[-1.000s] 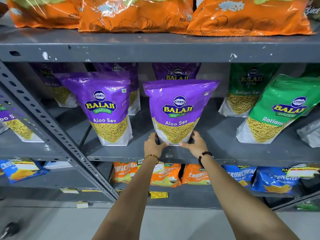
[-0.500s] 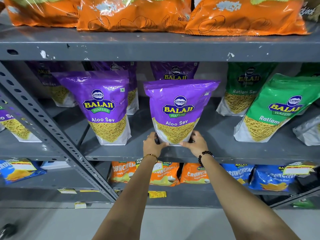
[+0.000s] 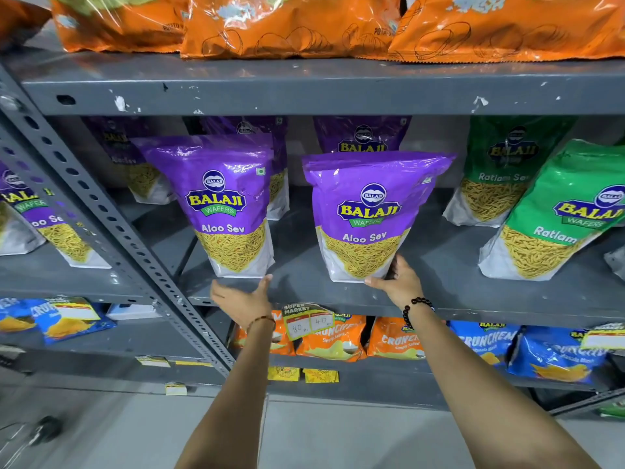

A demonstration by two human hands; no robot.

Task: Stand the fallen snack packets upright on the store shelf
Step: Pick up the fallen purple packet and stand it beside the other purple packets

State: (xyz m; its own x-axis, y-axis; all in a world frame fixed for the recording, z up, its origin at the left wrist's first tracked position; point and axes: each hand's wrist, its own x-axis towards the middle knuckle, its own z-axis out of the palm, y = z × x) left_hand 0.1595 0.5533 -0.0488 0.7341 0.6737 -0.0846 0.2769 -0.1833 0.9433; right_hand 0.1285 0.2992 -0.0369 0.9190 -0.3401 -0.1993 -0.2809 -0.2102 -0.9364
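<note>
A purple Aloo Sev packet (image 3: 368, 214) stands upright at the front of the grey middle shelf (image 3: 304, 275). My right hand (image 3: 397, 280) grips its lower right corner. To its left a second purple Aloo Sev packet (image 3: 226, 204) also stands upright. My left hand (image 3: 241, 299) is open, fingers spread, just below that packet's bottom edge and holding nothing. More purple packets (image 3: 362, 137) stand behind in the shadow.
Green Ratlami Sev packets (image 3: 561, 218) lean at the right of the same shelf. Orange chip bags (image 3: 291, 25) lie on the shelf above. Orange and blue packets (image 3: 331, 340) fill the shelf below, with a price tag (image 3: 306, 321) on the edge. A perforated grey upright (image 3: 101, 214) runs diagonally at left.
My left hand has let go of the middle purple packet and moved left to under the other purple packet. My right hand stays on the packet's lower right corner.
</note>
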